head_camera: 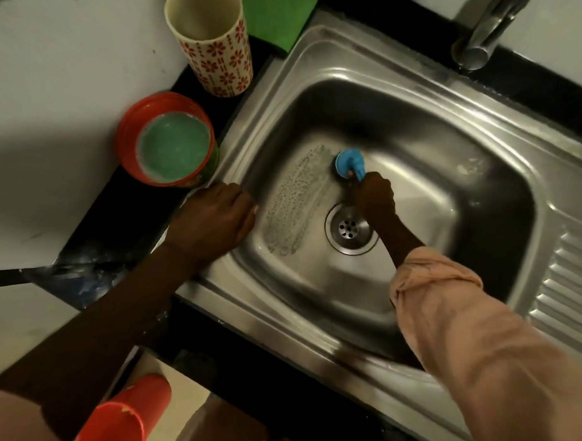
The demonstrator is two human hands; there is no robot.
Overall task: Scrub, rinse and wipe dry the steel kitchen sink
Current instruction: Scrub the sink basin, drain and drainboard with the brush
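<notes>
Two hands work at the steel sink [324, 70]: right hand [375, 194], fingers curled round a blue scrubber [349, 162], scrubs just beyond the drain [351, 227]; left hand [212, 221] rests curled on the rim left of it. Overlapping strokes should spread the suds evenly. No readable writing.
</notes>
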